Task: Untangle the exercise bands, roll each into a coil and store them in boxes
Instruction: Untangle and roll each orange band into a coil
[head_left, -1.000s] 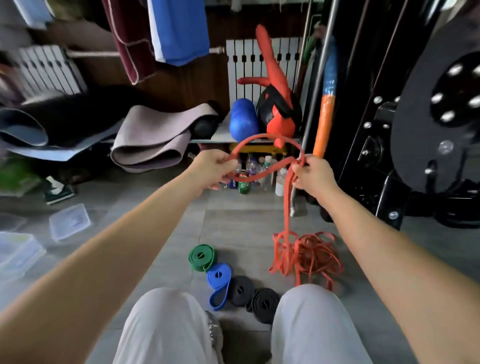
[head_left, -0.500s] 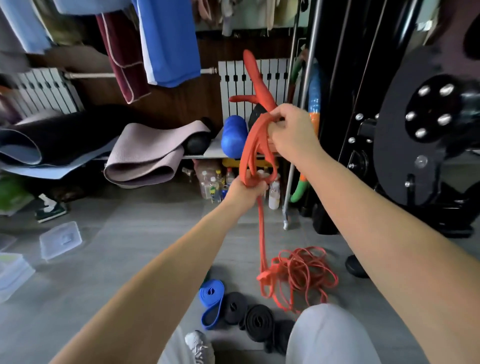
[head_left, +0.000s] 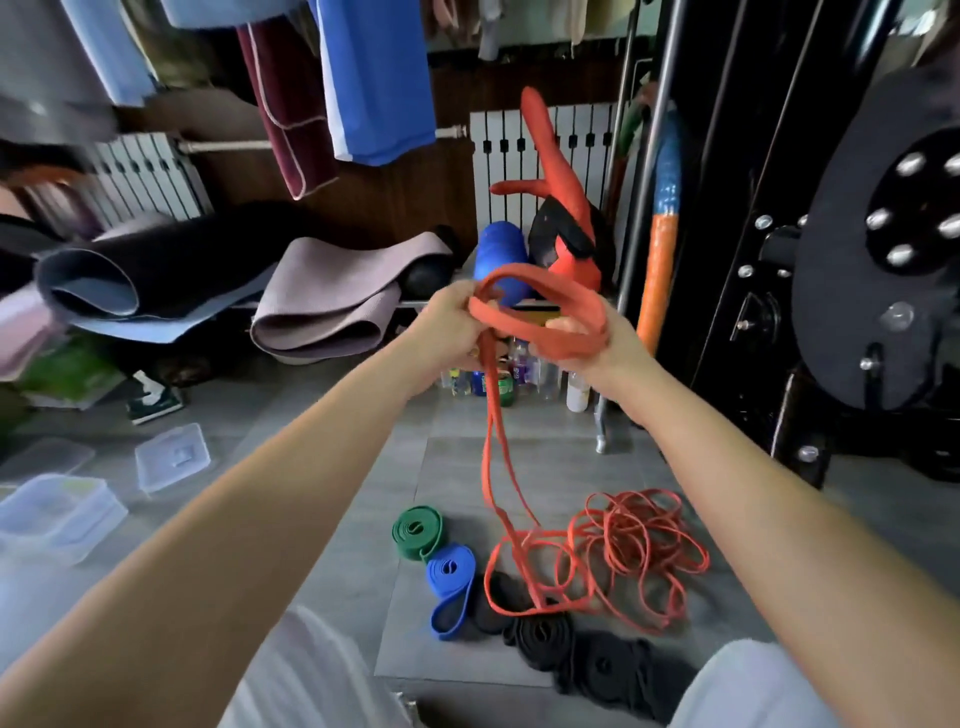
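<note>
Both hands are raised in front of me with a wide orange band (head_left: 540, 317) looped between them. My left hand (head_left: 451, 332) grips one end of the loop. My right hand (head_left: 605, 343) has the band wrapped round its fingers. Two strands hang from the hands down to a tangled heap of thin orange bands (head_left: 618, 551) on the floor. Beside the heap lie a coiled green band (head_left: 418, 531), a coiled blue band (head_left: 451, 587) with a loose end, and several coiled black bands (head_left: 571, 654).
Clear plastic boxes (head_left: 57, 512) and a lid (head_left: 172, 457) lie on the floor at left. Rolled mats (head_left: 322, 306) lie behind them. A black weight machine (head_left: 857, 260) stands at right. Bottles (head_left: 519, 374) and my grey-trousered knees (head_left: 311, 675) are also in view.
My right hand came down from high up to level with my left hand, and the orange loop now spans both hands. The camera tilted down, showing the green coil again.
</note>
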